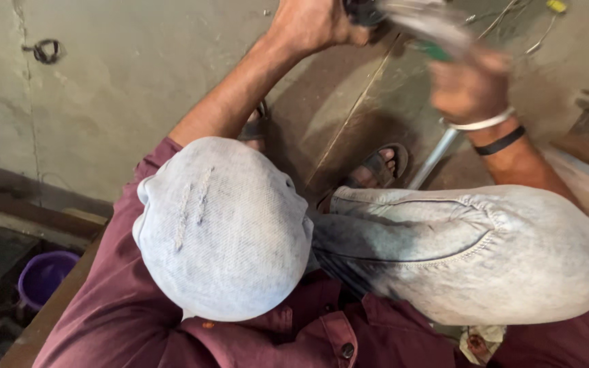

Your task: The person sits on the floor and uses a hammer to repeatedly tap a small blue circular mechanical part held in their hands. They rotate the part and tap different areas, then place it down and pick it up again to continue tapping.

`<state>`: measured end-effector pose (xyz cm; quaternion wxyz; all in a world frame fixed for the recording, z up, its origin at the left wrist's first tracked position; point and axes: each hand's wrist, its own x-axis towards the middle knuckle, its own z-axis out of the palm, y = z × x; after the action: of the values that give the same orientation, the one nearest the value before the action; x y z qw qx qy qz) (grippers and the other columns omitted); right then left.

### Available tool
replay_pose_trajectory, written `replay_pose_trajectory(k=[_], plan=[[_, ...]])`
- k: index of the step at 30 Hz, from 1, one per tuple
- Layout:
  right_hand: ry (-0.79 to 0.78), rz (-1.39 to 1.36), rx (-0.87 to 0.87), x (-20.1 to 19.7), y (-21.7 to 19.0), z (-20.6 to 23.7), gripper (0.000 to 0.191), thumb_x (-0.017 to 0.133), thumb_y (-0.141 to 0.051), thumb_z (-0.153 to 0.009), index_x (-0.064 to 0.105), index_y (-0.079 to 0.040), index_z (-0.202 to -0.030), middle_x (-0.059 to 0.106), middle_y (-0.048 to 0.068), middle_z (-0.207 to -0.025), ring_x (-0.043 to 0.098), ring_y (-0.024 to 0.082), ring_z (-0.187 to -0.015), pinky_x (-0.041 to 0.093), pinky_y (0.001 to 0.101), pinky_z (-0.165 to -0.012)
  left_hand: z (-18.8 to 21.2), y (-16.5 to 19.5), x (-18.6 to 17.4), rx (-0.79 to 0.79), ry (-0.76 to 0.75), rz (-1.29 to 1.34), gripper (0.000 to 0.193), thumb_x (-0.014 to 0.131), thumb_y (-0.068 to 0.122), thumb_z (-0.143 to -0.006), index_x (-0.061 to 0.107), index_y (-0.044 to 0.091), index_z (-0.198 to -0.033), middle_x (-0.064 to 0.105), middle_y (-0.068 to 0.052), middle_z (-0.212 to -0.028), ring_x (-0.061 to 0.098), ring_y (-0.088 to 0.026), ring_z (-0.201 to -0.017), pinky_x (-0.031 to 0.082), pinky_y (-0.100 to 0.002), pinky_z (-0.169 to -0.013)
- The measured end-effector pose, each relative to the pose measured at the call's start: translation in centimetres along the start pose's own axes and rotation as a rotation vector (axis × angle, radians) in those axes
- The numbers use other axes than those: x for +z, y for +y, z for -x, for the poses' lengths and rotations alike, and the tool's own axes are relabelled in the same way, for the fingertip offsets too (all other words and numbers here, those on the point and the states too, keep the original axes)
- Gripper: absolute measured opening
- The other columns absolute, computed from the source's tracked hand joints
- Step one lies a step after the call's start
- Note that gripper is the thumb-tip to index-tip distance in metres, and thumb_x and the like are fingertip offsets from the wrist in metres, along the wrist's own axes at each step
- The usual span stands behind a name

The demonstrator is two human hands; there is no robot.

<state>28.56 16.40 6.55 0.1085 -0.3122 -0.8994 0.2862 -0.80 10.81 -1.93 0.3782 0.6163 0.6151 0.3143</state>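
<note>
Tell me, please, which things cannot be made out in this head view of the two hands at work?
- Tool: motion-blurred and cut off by the top edge; its kind is unclear.
- Left hand: fingers cut off by the top edge.
- Right hand: blurred; its grip is unclear.
- Sandalled foot: partly hidden by the knee.

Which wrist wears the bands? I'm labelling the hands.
The right hand: a white band and a black band circle its wrist. The left hand wears none.

light: soft, even | shadows: dark at lower left | blur: motion smear at top edge
</note>
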Motion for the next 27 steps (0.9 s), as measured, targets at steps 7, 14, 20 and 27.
replay_pose_trajectory(k=[7, 14, 20, 27], plan=[[-0.020, 0.062, -0.095, -1.6, 0.3, -0.2, 0.047, 0.063, -0.012, -0.110, 0.055, 0.001, -0.154, 0.069, 0.024, -0.098, 0.067, 0.041, -0.078, 0.053, 0.0474, -0.067, 0.0, -1.2, 0.7, 0.079, 0.065, 0.050, 0.047, 0.094, 0.036, -0.071, 0.072, 0.001, -0.095, 0.072, -0.012, -0.075, 0.071, -0.024, -0.064, 0.055, -0.039, -0.057], [-0.016, 0.081, -0.097, 0.0, -0.7, -0.7, 0.044, 0.062, -0.015, -0.111, 0.057, 0.002, -0.152, 0.068, 0.022, -0.092, 0.067, 0.039, -0.075, 0.052, 0.0463, -0.065, -0.5, -1.3, 1.1, 0.190, 0.112, -0.138, 0.034, 0.086, 0.033, -0.073, 0.074, 0.006, -0.092, 0.070, -0.013, -0.072, 0.066, -0.029, -0.060, 0.051, -0.042, -0.053], [0.103, 0.000, 0.033, -1.9, 1.1, 1.1, 0.044, 0.057, -0.017, -0.109, 0.058, 0.001, -0.150, 0.064, 0.020, -0.083, 0.062, 0.038, -0.071, 0.048, 0.0452, -0.062, 0.2, -0.1, 0.0, 0.022, 0.027, 0.048, 0.045, 0.091, 0.037, -0.071, 0.072, 0.003, -0.092, 0.071, -0.012, -0.074, 0.071, -0.026, -0.063, 0.055, -0.039, -0.056], [0.053, 0.054, -0.130, 0.0, 1.9, -0.6, 0.042, 0.050, -0.018, -0.112, 0.057, 0.007, -0.145, 0.068, 0.023, -0.099, 0.063, 0.037, -0.077, 0.051, 0.0435, -0.071, -0.3, 0.5, -0.7, 0.153, 0.145, 0.022, 0.051, 0.092, 0.038, -0.063, 0.072, 0.001, -0.092, 0.073, -0.014, -0.077, 0.071, -0.029, -0.066, 0.055, -0.041, -0.057]])
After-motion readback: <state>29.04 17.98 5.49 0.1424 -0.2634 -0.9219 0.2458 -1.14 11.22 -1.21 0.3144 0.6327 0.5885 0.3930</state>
